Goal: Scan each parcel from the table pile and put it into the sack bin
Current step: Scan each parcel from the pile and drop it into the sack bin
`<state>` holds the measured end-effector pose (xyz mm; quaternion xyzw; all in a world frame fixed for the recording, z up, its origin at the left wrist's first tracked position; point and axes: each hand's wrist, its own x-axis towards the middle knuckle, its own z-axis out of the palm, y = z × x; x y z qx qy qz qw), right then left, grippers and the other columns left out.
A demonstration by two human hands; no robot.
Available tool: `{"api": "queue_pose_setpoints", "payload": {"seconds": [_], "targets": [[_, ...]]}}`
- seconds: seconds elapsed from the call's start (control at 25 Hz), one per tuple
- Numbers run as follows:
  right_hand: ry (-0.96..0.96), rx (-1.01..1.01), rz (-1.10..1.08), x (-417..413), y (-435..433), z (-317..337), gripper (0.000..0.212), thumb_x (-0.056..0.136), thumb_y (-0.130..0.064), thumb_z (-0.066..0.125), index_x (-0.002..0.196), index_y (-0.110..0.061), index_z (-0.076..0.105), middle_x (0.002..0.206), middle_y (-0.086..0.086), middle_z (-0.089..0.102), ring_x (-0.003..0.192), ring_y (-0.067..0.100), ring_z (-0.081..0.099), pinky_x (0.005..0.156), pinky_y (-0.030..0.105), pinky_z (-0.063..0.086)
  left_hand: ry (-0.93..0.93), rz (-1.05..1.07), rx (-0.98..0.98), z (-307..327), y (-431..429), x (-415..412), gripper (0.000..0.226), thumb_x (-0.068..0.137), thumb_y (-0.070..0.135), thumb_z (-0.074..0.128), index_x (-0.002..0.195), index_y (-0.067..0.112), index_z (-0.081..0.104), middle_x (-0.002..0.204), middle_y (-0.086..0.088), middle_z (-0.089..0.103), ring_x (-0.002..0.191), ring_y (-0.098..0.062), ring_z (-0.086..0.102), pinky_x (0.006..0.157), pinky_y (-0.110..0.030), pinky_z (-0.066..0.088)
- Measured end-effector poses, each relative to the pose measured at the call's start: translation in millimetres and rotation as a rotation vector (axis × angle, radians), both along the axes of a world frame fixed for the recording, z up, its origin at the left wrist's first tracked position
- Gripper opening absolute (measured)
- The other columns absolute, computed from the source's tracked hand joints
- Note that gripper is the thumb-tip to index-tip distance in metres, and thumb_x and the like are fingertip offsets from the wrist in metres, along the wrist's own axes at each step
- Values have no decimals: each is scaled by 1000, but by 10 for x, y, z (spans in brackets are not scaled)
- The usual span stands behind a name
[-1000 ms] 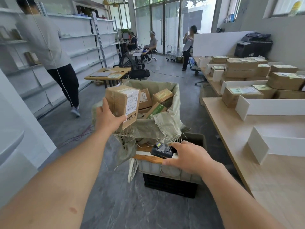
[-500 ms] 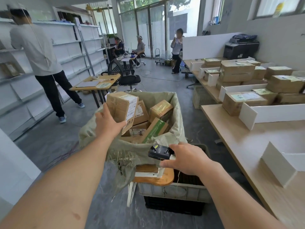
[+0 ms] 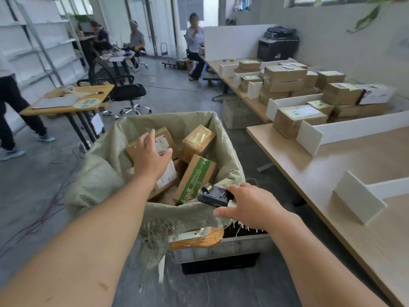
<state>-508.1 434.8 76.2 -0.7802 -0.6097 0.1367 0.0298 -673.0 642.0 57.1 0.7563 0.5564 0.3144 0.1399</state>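
Plainly, the left hand [image 3: 150, 156] hangs spread above a parcel [image 3: 164, 138] lying in the sack [image 3: 106, 173]; the right hand [image 3: 250, 207] grips the scanner [image 3: 213, 194]. Boxes in the pile [image 3: 298, 118] on the bench [image 3: 354, 165] look stiff, light, tape-slick: best gripped across opposite sides.

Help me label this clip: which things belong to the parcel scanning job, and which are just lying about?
Job: handheld scanner in the right hand; sack bin; parcels in the sack; parcel pile on the table; open left hand.
Lying about: printer; office chair; small desk; black crate.
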Motion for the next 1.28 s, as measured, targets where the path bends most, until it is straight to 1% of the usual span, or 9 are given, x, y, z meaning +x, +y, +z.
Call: {"api": "queue_pose_setpoints", "payload": {"seconds": [0.16,0.44,0.64,0.8,0.88,0.96,1.08,1.16,1.28], "targets": [[6,-21,-111,43,-268,-71,81,80,-77,50,140,-24,43,119,-1,54,104,21,56,78,33,46,-88,-198,21,-60,-214,312,72,92,33,60,151,15,25,155,-8,23,143,-22,24,111,-41,30],[47,32,-347,198,-1355,-69,78,81,-76,51,139,-24,43,120,0,53,105,22,55,89,38,48,-103,-455,12,-95,-1132,908,69,91,35,61,149,14,30,153,-9,30,142,-23,26,113,-36,25],[78,49,-575,312,-2640,-146,76,79,-75,53,133,-21,49,117,1,54,104,23,55,89,39,47,-69,-696,-40,-291,-2371,1420,70,91,35,61,150,17,28,151,-6,31,140,-19,28,109,-32,29],[110,41,-777,266,-3804,-221,65,79,-74,55,120,-24,54,108,0,52,98,22,54,81,35,46,-13,-884,-78,-382,-3504,1765,70,92,37,60,150,19,27,152,-3,28,141,-18,27,109,-36,32],[107,34,-878,208,-4353,-261,63,79,-74,54,119,-26,54,108,-2,52,100,22,54,79,33,44,14,-974,-71,-422,-4068,1909,69,92,37,60,150,18,28,153,-2,27,141,-19,27,109,-37,32],[111,37,-975,122,-4902,-289,61,79,-74,54,118,-28,54,107,-3,51,99,22,54,80,34,44,32,-1063,-65,-477,-4646,2035,62,91,35,62,145,16,38,153,-2,25,142,-19,27,110,-34,29],[105,48,-1102,-14,-5610,-312,60,78,-74,54,117,-28,54,102,-5,49,97,21,53,75,33,39,36,-1200,-59,-545,-5427,2178,51,90,33,63,135,12,51,152,-7,26,141,-21,28,111,-33,26],[99,64,-1192,-110,-6060,-319,61,77,-74,54,118,-28,54,103,-4,50,99,22,53,75,33,38,58,-1295,-48,-570,-5941,2274,52,91,35,62,136,13,50,153,-6,25,141,-20,28,110,-34,30],[88,73,-1312,-222,-6599,-338,66,77,-75,55,125,-29,53,112,-2,54,106,22,54,78,33,39,77,-1425,-33,-578,-6584,2407,56,91,37,61,141,16,46,153,-5,25,140,-20,29,107,-35,33]]}}
